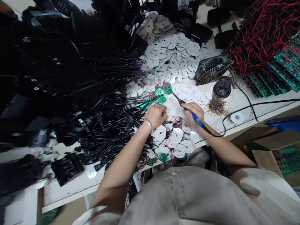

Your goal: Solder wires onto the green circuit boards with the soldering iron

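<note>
My right hand (194,113) grips a blue-handled soldering iron (197,119), its tip pointing at a small green circuit board (168,90). Whether the tip touches the board I cannot tell. Left of the iron, my left hand (156,116) is closed with the fingers curled under, a metal bracelet on its wrist. What those fingers hold, if anything, is hidden. Just beyond it lie more green boards (160,98) with thin wires. White perforated discs (176,137) and red wires lie between my forearms.
A heap of white discs (164,47) covers the back. Black cables (105,125) spread at left. At right are a fan (212,70), a dark dish (222,87), brown debris (216,105), a white roll (237,117) and red-wired boards (286,68). The iron's black cord (252,107) crosses the table edge.
</note>
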`<state>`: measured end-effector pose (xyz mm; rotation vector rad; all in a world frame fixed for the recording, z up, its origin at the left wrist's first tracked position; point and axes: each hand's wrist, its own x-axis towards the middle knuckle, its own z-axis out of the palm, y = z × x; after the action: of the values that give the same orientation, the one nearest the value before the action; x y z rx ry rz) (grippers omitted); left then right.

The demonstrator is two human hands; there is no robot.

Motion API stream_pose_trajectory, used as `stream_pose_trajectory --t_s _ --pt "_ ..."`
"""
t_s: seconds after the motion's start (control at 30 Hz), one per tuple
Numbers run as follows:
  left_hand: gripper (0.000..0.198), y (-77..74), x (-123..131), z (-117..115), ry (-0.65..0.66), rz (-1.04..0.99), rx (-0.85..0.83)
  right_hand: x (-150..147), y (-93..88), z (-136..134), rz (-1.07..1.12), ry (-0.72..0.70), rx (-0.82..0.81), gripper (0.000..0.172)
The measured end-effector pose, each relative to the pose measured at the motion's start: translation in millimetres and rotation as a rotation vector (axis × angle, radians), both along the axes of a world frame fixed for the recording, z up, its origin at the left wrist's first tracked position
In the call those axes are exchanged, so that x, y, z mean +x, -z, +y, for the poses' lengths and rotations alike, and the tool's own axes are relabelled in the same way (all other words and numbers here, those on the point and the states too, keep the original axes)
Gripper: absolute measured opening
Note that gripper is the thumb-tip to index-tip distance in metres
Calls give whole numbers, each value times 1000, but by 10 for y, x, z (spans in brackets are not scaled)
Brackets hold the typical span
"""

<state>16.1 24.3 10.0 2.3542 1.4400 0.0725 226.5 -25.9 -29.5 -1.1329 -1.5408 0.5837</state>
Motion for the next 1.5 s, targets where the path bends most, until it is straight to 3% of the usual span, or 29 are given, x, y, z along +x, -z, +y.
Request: stream_pose_trajectory --t_s 0.07,0.17,0.27,1.17,1.5 --pt "12 23 -11 -5 -25 -8 0 7 -1 -79 210 90 -203 33" --pt "13 55 -17 -8 -52 -16 9 -44 45 -164 460 81 -501 38" --pt "12 65 -16 -11 -63 -40 5 -111 75 -166 536 41 -606 41" --pt "15 35 -22 -15 -111 -62 -49 -125 14 -131 508 54 -581 32" --pt "13 33 -15 -17 -123 -45 -29 -119 76 -149 498 44 -584 32"
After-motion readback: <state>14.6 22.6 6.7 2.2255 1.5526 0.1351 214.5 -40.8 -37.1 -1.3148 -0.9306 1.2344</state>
